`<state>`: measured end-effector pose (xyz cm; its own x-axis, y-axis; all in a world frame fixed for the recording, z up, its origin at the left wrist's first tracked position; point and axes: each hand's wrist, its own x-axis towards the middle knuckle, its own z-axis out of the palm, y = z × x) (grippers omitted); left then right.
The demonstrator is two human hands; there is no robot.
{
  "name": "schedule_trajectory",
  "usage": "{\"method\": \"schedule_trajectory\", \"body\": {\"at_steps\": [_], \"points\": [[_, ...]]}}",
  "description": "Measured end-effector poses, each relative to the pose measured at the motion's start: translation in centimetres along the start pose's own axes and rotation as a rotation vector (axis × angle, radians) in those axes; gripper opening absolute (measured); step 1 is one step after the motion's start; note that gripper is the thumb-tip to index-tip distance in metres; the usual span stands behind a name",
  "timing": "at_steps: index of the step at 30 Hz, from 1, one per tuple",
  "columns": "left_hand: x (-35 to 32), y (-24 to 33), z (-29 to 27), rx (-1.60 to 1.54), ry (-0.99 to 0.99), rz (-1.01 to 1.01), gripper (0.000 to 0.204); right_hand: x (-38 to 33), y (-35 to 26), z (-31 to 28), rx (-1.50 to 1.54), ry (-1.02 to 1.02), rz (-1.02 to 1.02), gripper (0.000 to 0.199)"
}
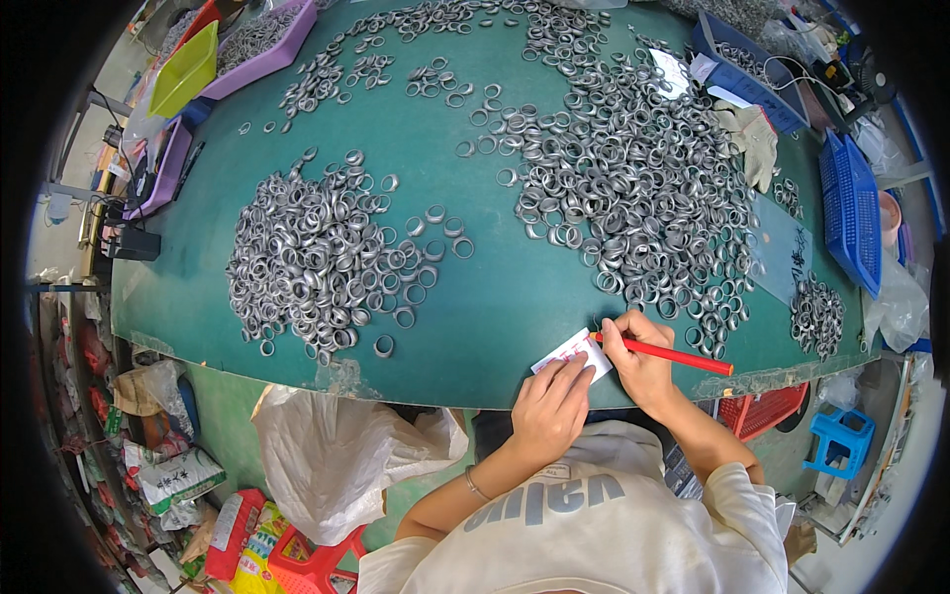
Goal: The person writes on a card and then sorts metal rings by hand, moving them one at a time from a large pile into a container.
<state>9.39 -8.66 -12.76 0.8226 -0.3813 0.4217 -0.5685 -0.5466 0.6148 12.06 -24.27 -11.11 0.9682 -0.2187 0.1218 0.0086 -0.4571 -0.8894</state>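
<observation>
Midway, by the look of it, through marking a small white paper slip [576, 353] at the near edge of a green worktable [475, 327]. Left hand [550, 404] laid flat, fingers pressed together, pinning the slip's near corner; wrist bent inward. Right hand [638, 361] pinching a red pen [673, 353] in a writing grip, tip down on the slip's far edge, barrel angled out to the right, forearm rising from the lower right. Some pink marking visible on the paper, too small to make out; how much remains cannot be told. Farther out, a heap of silvery metal rings [317, 257] to the left, a larger heap [633, 188] to the right. Beyond, a blue basket [851, 208] and purple trays [262, 45].
</observation>
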Motion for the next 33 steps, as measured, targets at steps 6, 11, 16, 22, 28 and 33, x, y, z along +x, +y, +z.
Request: {"method": "schedule_trajectory", "body": {"at_steps": [6,11,16,22,28,33], "points": [[0.1,0.1,0.0,0.008,0.002,0.001,0.031,-0.1,0.6,0.0,0.127,0.036,0.073,0.023],[0.0,0.0,0.1,0.010,0.008,-0.004,0.031,-0.4,0.8,-0.3,0.092,-0.007,0.060,0.024],[0.0,0.0,0.2,0.010,0.018,0.002,0.030,-0.3,0.7,-0.3,0.041,-0.033,0.011,0.023],[0.0,0.0,0.2,0.004,0.013,-0.001,0.030,-0.2,0.5,-0.3,0.037,-0.045,0.023,0.023],[0.0,0.0,0.1,-0.003,0.008,-0.002,0.029,-0.2,0.2,-0.2,0.002,-0.041,0.005,0.024],[0.0,0.0,0.1,0.002,0.012,-0.004,0.030,-0.1,-0.1,-0.2,-0.023,-0.012,-0.014,0.024]]}}
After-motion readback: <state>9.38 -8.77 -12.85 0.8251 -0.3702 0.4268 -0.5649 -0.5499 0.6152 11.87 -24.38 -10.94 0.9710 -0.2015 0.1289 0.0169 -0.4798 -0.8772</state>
